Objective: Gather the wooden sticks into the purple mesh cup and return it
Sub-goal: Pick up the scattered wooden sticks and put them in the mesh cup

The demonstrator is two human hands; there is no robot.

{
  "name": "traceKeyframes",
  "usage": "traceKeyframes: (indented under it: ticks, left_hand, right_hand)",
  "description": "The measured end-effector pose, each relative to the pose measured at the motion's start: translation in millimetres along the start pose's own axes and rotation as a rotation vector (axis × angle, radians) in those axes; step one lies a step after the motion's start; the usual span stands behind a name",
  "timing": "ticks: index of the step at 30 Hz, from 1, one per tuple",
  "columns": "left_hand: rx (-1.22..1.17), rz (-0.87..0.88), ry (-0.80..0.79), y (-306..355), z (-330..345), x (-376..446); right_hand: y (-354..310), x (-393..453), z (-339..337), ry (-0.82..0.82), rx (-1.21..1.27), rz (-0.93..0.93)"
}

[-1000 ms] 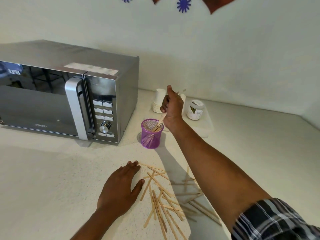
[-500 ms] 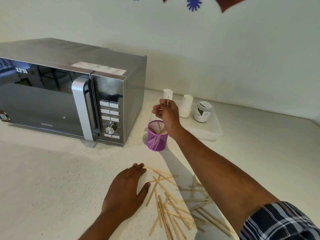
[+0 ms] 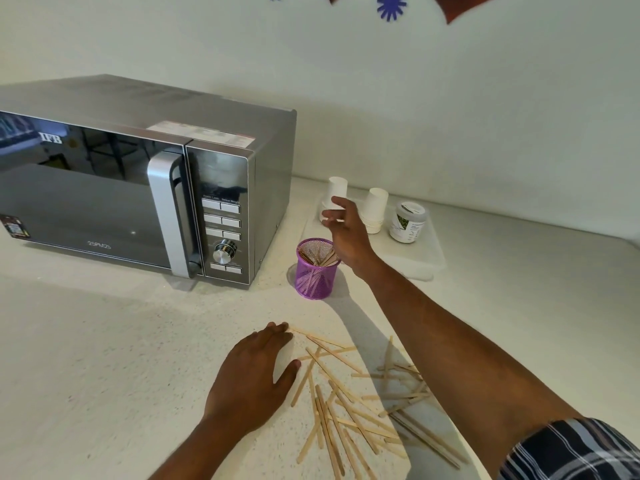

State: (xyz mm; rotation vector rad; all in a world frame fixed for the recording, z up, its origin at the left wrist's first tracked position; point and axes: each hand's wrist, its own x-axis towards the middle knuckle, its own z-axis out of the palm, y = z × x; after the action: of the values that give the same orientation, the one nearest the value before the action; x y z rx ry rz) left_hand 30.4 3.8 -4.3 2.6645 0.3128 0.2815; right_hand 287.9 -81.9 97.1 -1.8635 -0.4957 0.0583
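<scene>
The right hand (image 3: 346, 233) hangs just above and beyond the cup (image 3: 314, 268), fingers loosely spread and holding nothing. Half a second ago it pinched a stick upright over the rim; that stick is gone from the fingers, and sticks now lean inside the cup, so the drop looks done. The cup stands upright on the table (image 3: 104, 358), just under the right wrist and well ahead of the left hand (image 3: 256, 379).

The left hand lies flat, fingers straight, palm down on the table, its fingertips touching the near end of the loose pile. It has hardly moved over the last second.

Many sticks (image 3: 346, 393) are scattered to the right of the left hand and under the right forearm. By my judgement the task is partly done: the freed right hand must come back for another pick, and the cup's return waits until the pile is cleared.
</scene>
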Motion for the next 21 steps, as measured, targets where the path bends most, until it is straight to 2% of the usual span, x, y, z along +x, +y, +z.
traceKeyframes:
  ticks: [2,4,8,12,18,21]
  left_hand:
    - [0.0,0.004,-0.01,0.3,-0.4,-0.2]
    - [-0.004,0.005,-0.012,0.8,-1.6,-0.2]
    - [-0.002,0.013,-0.014,0.7,-0.4,-0.7]
    - [0.021,0.047,-0.006,-3.5,1.0,-0.7]
    - [0.06,0.076,-0.02,-9.2,6.3,2.6]
    - [0.088,0.092,-0.023,-9.6,8.7,2.3]
  right_hand:
    - [4.7,-8.2,-5.1,-0.212,-0.247,-0.059]
    - [8.7,-17.8,-10.7,-0.318,-0.419,-0.126]
    - [8.7,-35.8,-30.8,-0.198,-0.412,-0.24]
    - [34.8,-59.9,-82.9,-0.063,-0.331,-0.056]
    - [112.2,-121.1,-186.3,0.025,-0.709,0.107]
    - [128.8,-148.4,-213.2,-0.046,-0.848,0.267]
